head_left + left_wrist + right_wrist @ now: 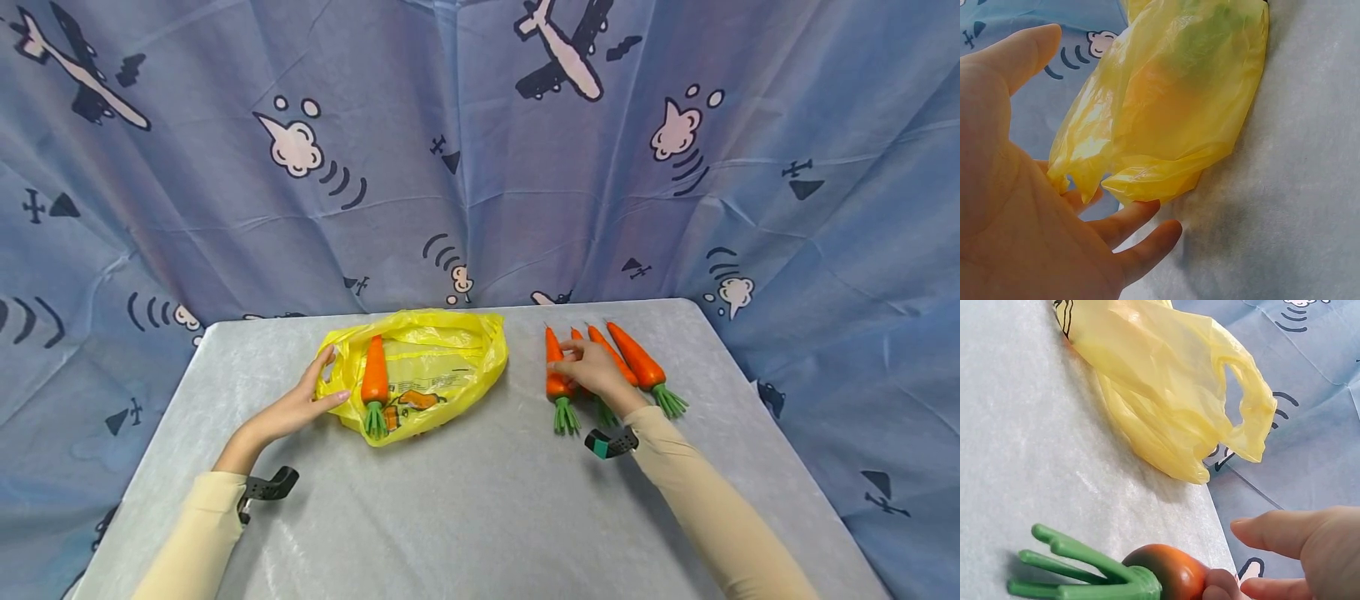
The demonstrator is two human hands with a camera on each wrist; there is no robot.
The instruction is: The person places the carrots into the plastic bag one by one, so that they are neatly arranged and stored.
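Fingers of the left hand are spread apart, the thumb standing well away, and at least 1 fingertip touches the left edge of the yellow plastic bag. The bag lies on the grey table, mouth open, with 1 toy carrot inside at its left, green top pointing toward the person. Well apart to the right, 4 more toy carrots lie side by side in a row, tops also toward the person. The right hand reaches over this row, its thumb and fingers apart around the leftmost carrot; the fingers overlap its orange body, and I cannot tell how firmly they touch.
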